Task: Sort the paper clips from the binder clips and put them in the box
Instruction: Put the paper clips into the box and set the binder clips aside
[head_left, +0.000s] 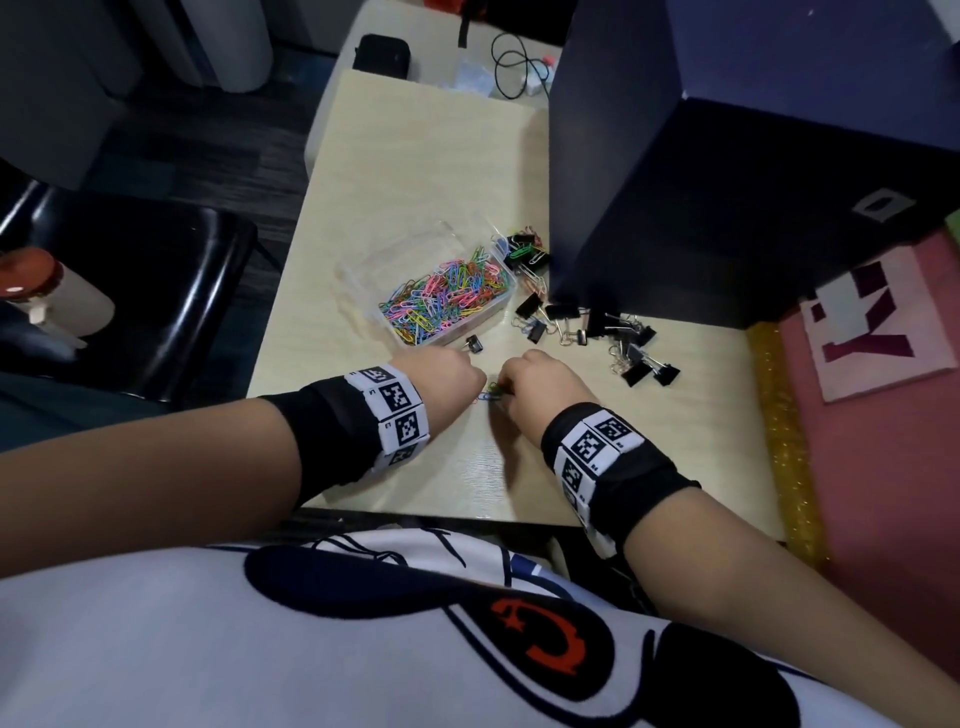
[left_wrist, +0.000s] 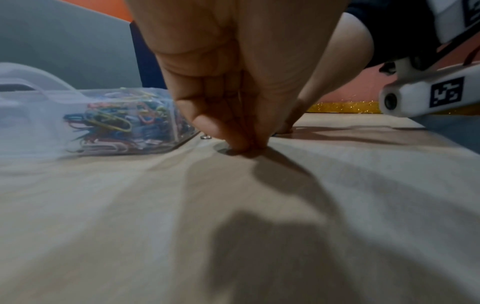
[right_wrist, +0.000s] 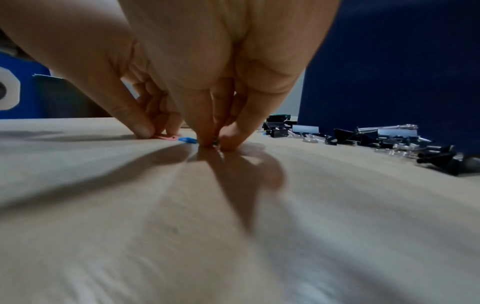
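Table (head_left: 426, 156) — fingertips (right_wrist: 207, 142) hiding a green clip (head_left: 496, 387)

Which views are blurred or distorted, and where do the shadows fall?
Head view: wide-angle bending at the edges, the box fairly sharp. Left wrist view: soft all over, the left hand throws a dark shadow toward the camera on the table. Right wrist view: table smeared, the right hand shadowed likewise, binder clips hazy.

An office-like corner: small wooden desk (head_left: 415, 130), dark partition (head_left: 727, 182), black chair (head_left: 156, 286).
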